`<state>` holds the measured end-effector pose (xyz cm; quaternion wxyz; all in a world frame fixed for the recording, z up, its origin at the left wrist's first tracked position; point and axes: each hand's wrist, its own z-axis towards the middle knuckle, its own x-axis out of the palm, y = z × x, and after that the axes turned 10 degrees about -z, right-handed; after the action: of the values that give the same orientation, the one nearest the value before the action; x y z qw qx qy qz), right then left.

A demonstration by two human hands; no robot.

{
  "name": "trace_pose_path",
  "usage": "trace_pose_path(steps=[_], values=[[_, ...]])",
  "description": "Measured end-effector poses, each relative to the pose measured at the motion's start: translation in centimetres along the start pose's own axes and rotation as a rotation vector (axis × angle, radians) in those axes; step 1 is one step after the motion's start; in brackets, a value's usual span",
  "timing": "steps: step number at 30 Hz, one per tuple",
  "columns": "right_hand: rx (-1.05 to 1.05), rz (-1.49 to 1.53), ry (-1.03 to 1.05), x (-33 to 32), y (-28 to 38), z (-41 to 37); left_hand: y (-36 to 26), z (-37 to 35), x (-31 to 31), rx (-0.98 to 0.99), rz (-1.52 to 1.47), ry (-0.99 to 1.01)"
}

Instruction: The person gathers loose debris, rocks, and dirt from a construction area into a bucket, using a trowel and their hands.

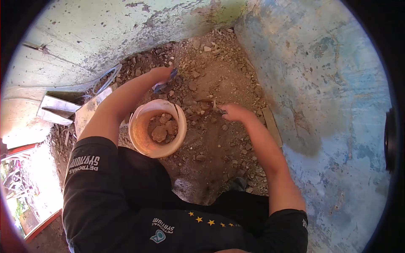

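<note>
My left hand [163, 75] is stretched past the bucket, its fingers bent around a crumpled-looking blue and whitish piece [159, 87] close over the loose soil. Low over the rubble, my right hand [233, 112] is closed around the end of a thin tool with a short pale part [214, 104]; its exact kind is unclear. Between my arms stands a pale pinkish bucket [182, 130], with earth clods [159, 133] in its bottom. Broken soil and stones [215, 80] spread beneath both hands.
A blue wall [320, 92] rises at the right, a whitish peeling wall [93, 46] at the back left. An angled metal piece [57, 110] and a looped pale cable [110, 78] lie left. A wooden strip [272, 126] lies along the right wall.
</note>
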<state>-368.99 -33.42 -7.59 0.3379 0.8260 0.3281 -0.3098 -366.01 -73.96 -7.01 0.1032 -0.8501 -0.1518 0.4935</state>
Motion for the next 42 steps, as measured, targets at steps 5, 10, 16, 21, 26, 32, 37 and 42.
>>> trace_pose_path(steps=[5, 10, 16, 21, 26, 32, 37, 42], values=[[0.188, 0.11, -0.076, -2.1, -2.1, -3.4, -1.5, -1.0, -1.0, 0.018, 0.072, 0.05], [0.341, 0.276, -0.264, -1.9, -5.8, -2.7, -1.0, -1.2, -0.7, 0.045, 0.073, 0.032], [0.533, 0.439, -0.452, -0.8, -5.1, 3.2, -0.3, -2.3, -1.2, 0.005, 0.049, 0.111], [0.348, 0.572, -0.379, -0.6, 0.7, 8.0, 0.0, -4.5, -1.2, -0.046, 0.027, 0.044], [0.22, 0.419, -0.411, 2.4, 4.2, 10.1, 2.5, -5.1, 0.2, -0.088, 0.027, -0.057], [0.165, 0.431, -0.393, 3.6, 0.8, 6.1, 1.9, -5.4, 1.2, 0.036, 0.014, -0.126], [0.352, 0.622, -0.329, 5.1, -2.4, -0.2, 0.9, -3.7, 0.2, 0.003, -0.027, -0.123], [0.476, 0.384, -0.302, 6.3, -3.8, -6.8, 0.9, -1.7, -0.3, 0.026, -0.09, -0.109]])
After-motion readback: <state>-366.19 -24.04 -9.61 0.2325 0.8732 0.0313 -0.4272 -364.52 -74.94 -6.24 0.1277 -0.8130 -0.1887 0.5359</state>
